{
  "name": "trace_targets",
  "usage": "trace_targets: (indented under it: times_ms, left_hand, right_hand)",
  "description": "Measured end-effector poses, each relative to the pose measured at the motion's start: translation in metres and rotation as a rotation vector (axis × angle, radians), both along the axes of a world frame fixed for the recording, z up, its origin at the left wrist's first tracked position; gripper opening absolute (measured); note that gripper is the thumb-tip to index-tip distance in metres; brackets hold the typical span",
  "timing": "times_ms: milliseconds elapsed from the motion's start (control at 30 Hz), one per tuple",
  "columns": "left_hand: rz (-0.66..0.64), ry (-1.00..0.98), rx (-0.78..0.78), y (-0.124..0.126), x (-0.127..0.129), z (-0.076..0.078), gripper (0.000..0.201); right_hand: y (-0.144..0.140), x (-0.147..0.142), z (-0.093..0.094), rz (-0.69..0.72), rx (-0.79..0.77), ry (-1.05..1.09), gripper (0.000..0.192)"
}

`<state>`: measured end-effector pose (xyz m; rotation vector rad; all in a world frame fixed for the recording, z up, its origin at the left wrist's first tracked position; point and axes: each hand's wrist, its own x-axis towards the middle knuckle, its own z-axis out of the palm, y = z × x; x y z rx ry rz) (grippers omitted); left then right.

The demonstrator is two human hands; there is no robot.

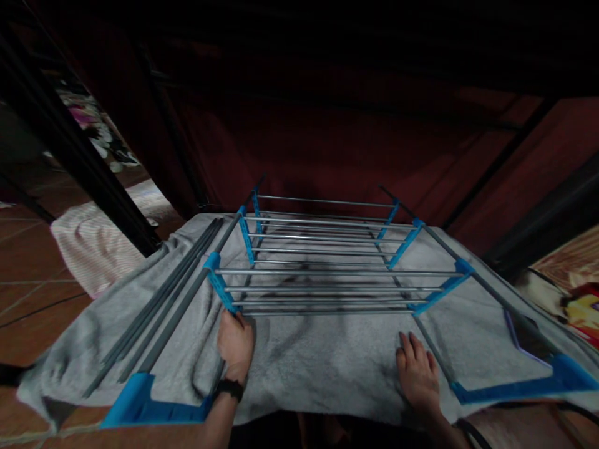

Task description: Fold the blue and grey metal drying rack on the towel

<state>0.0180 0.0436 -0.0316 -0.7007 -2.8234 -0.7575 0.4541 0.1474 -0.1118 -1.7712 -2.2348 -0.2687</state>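
Observation:
A rack of grey tubes [337,272] and blue plastic brackets lies across a grey blanket [322,355]. My left hand [235,340], with a dark band at its wrist, closes on the lower end of the near left blue bracket [219,288]; its fingertips are partly hidden. Flat on the blanket, my right hand [418,371] has its fingers extended, just left of the rack's lower right tube and below the near right blue bracket [442,293]. Blue end pieces [154,408] join the tubes at the near left and near right [528,386].
Several loose grey tubes [159,305] lie along the blanket's left side. A dark-edged flat object [528,337] rests at the right, under a tube. Dark red curtain [318,149] and black posts [79,143] stand around. A striped cloth [107,249] hangs at left.

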Motion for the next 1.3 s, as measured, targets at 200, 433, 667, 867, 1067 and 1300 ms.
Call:
trace_targets:
  times_ms: [200,433,667,867,1067,1300]
  left_hand:
    - [-0.005,-0.007,0.007,0.000,0.002,0.006,0.025]
    - [-0.011,-0.020,0.021,-0.001,0.003,0.006,0.027]
    - [-0.013,-0.028,0.035,-0.002,0.003,0.003,0.025]
    - [-0.014,-0.041,0.053,-0.002,0.003,0.003,0.026]
    - [-0.011,-0.030,0.071,-0.001,0.001,0.000,0.025]
    - [-0.008,-0.027,0.066,-0.001,-0.002,-0.006,0.022]
  right_hand:
    - [0.001,0.000,0.003,0.005,-0.006,-0.043,0.050]
    - [-0.003,-0.004,0.013,0.052,0.039,-0.007,0.049]
    - [-0.008,-0.007,0.022,0.087,0.043,0.053,0.047]
    - [-0.010,-0.008,0.024,0.098,0.034,0.052,0.048]
    - [-0.012,-0.009,0.025,0.119,0.045,0.086,0.044]
    - [-0.007,-0.004,0.007,0.081,0.046,0.077,0.041]
